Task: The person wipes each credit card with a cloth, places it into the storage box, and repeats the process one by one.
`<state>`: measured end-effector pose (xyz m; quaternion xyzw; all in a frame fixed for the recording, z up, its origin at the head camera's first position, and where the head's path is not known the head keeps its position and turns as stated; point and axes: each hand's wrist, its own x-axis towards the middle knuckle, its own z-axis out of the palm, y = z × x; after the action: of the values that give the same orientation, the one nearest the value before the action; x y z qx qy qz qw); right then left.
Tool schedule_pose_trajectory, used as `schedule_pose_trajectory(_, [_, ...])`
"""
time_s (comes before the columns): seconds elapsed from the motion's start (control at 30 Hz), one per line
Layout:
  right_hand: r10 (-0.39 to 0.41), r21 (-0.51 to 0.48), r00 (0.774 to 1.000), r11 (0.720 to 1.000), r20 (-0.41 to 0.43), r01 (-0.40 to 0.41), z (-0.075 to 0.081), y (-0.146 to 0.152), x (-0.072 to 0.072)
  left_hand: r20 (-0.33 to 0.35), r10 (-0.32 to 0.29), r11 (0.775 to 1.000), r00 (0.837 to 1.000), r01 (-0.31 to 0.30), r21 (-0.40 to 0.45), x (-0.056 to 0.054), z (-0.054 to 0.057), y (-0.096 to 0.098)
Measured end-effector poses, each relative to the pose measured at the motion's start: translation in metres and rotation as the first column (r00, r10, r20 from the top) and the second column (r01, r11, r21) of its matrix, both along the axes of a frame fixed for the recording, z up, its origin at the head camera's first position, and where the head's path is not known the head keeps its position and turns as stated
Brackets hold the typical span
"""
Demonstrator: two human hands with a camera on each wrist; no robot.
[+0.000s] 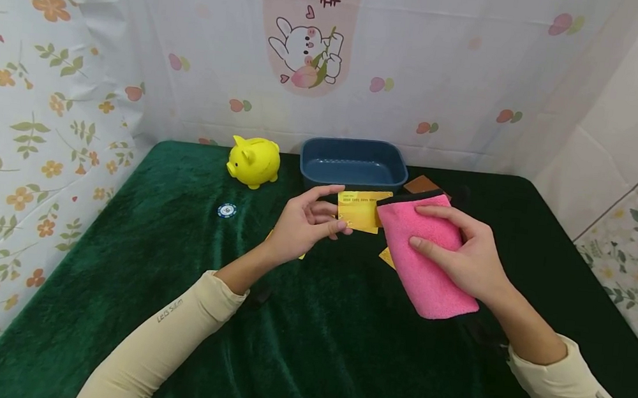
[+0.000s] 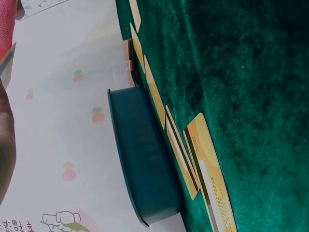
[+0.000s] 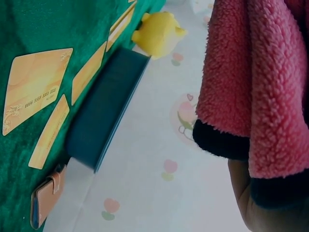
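My left hand (image 1: 305, 226) pinches a yellow bank card (image 1: 359, 210) by its left end, raised in front of the blue basin, number side facing me. My right hand (image 1: 472, 252) grips a folded pink towel (image 1: 422, 260) with black edging, thumb on the near face. The towel's upper left corner overlaps the card's right end in the head view. In the right wrist view, the fleecy towel (image 3: 227, 82) hides most of that hand. Only a slice of the left hand (image 2: 6, 145) shows at the edge of the left wrist view, beside the card.
A dark blue basin (image 1: 352, 180) stands at the back of the green velvet cloth. Several yellow cards (image 3: 38, 89) lie before it. Right of it is a brown wallet (image 3: 47, 195); left are a yellow piggy bank (image 1: 254, 162) and a poker chip (image 1: 227, 210).
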<state>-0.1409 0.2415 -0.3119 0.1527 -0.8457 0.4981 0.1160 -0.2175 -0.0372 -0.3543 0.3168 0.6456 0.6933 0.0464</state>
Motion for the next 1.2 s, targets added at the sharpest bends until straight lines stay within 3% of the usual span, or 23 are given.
schedule_pose_trajectory(0.3, [-0.002,-0.010,1.000,1.000,0.008,0.002,-0.002,-0.003,0.001,0.011,-0.018,0.999,1.000,0.017,0.048,0.005,0.001,0.002])
schedule_pose_trajectory(0.53, [-0.022,-0.008,0.999,1.000,-0.036,0.022,-0.002,-0.005,0.000,-0.015,-0.021,0.997,1.000,0.022,0.079,0.009,0.003,0.005])
schedule_pose_trajectory(0.87, [-0.077,0.005,0.995,0.997,-0.061,0.078,0.000,-0.006,-0.002,-0.056,-0.054,0.996,0.997,0.057,0.065,0.015,0.003,0.006])
schedule_pose_trajectory(1.2, [-0.067,-0.015,0.997,0.998,-0.046,0.066,-0.002,-0.009,-0.004,-0.081,-0.053,0.996,0.995,0.059,0.065,0.014,0.000,0.006])
